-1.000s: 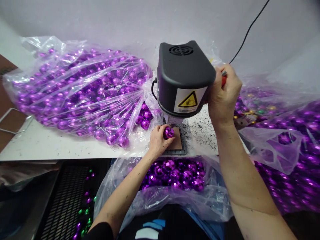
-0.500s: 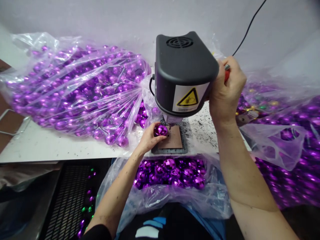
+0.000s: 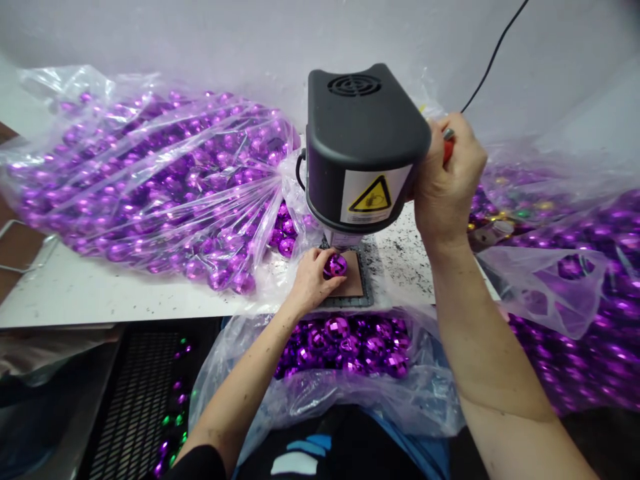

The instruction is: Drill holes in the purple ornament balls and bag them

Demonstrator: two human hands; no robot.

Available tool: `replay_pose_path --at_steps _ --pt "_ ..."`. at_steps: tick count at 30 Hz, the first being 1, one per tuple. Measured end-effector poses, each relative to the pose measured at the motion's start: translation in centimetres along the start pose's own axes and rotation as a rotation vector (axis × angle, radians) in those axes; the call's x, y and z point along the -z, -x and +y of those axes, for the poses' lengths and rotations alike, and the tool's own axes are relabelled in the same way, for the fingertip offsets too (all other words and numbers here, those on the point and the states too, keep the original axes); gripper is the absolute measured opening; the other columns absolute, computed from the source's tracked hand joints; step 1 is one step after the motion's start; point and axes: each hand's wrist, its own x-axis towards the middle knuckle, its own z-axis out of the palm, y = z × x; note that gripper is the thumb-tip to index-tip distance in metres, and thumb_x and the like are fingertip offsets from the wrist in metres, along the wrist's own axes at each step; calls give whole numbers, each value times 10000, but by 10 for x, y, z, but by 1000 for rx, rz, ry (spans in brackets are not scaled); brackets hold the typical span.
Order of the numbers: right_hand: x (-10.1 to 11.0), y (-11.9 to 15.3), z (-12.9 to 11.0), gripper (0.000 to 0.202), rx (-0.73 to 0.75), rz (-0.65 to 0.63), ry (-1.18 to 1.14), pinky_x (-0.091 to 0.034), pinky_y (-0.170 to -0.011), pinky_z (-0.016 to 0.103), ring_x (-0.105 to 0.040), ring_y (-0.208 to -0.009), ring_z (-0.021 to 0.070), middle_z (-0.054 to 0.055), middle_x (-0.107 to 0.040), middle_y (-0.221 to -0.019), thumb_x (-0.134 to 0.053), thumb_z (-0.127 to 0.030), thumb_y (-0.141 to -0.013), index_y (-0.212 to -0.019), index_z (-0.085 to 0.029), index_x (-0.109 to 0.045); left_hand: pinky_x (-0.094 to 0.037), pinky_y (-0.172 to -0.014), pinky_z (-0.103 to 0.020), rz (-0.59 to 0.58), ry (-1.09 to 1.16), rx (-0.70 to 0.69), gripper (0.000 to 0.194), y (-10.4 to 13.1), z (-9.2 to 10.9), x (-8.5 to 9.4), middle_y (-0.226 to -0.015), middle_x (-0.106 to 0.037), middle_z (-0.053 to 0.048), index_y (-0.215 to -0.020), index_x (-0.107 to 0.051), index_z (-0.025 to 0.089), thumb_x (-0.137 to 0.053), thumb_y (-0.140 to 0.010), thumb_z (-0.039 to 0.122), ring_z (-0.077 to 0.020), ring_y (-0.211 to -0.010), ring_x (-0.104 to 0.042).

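Between the thumb and fingers of my left hand point(image 3: 311, 279) is a shiny purple faceted bauble point(image 3: 336, 265). It is over the brown board point(image 3: 354, 283) on the dark base of a black bench drill press point(image 3: 367, 133), just below the machine's head. The drill bit cannot be made out behind the bauble and head. My right hand point(image 3: 450, 177) is wrapped round the red-gripped handle point(image 3: 449, 148) at the machine's right side. In front of the base, an open clear plastic bag point(image 3: 300, 400) across my lap holds several purple baubles point(image 3: 337, 328).
A large tied plastic bag point(image 3: 165, 173) of purple baubles lies on the left of the white table point(image 3: 65, 293). More bagged purple baubles point(image 3: 540, 373) are at the right. Dark shavings point(image 3: 400, 267) litter the table. A black mesh crate point(image 3: 135, 393) stands lower left.
My left hand has moved the bauble a little to the right, over the board and nearer the middle under the drill head. My right hand keeps its grip on the handle.
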Motion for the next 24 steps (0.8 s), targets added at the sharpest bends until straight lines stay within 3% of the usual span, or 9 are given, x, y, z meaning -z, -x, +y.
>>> replay_pose_path --at_steps 8,12,15,20,24 --pt "1 1 -1 578 40 21 36 -223 -536 194 -263 -549 6 -96 -250 -592 -399 -745 -860 -731 -182 -392 -387 -1123 -472 45 155 -27 541 9 -12 -24 -1251 -663 -86 -1281 -561 204 -809 -812 313 -271 -1192 -595" --pt "2 0 0 595 40 25 59 -234 -545 201 -261 -557 12 -92 -260 -601 -397 -763 -859 -729 -183 -393 -242 -1232 -517 30 120 -36 531 13 -13 -26 -1284 -652 -88 -1325 -530 216 -756 -859 336 -266 -1235 -579" --pt "3 3 -2 588 48 37 84 -242 -543 205 -281 -539 16 -93 -271 -594 -399 -753 -880 -735 -184 -400 -207 -1252 -520 6 100 -43 519 14 -11 -24 -1286 -646 -90 -1339 -517 218 -729 -883 347 -261 -1237 -572" --pt "10 32 -5 404 136 152 185 -281 -535 214 -398 -512 27 -82 -384 -601 -455 -538 -989 -809 -179 -490 -192 -1255 -522 13 106 -62 499 15 -10 -23 -1259 -640 -87 -1338 -506 213 -711 -901 338 -254 -1209 -571" --pt "17 69 4 232 285 253 203 -353 -536 228 -485 -530 38 -58 -508 -713 -538 -417 -966 -878 -203 -561 -193 -1252 -525 6 106 -69 480 15 -10 -23 -1241 -640 -81 -1335 -500 219 -693 -916 350 -249 -1191 -571"
